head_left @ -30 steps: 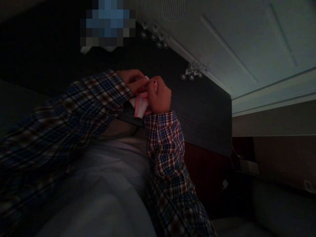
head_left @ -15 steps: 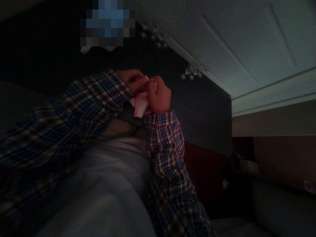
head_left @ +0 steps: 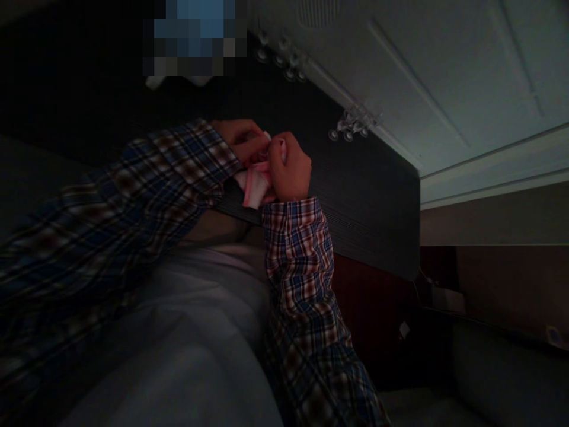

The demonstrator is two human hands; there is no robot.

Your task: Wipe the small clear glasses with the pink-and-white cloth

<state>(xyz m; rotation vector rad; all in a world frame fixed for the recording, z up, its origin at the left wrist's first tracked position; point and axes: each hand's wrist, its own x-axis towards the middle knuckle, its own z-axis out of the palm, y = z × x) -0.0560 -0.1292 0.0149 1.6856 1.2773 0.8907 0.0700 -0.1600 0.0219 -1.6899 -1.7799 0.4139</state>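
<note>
A small white cloth with pink edging [head_left: 256,188] is bunched up between my two hands, above the near edge of the dark table. My left hand [head_left: 243,137] pinches it from the left, its fingers bent inward. Closed round the other side of it is my right hand [head_left: 291,169], with a bit of the pink fabric showing between thumb and fingers. One flap of the cloth hangs down between my wrists. Its overall shape is hidden by my fingers, and the light is dim.
The dark wood-grain table [head_left: 368,201] spreads beyond my hands. Clear stemmed glasses [head_left: 353,123] stand in groups along its far side, by a white panelled surface [head_left: 444,77]. A pixelated blue patch [head_left: 195,29] covers something at the top. Reddish floor [head_left: 360,302] shows at the right.
The view has shifted slightly. Both hands keep their hold on the cloth in nearly the same place, with only slight finger movement.
</note>
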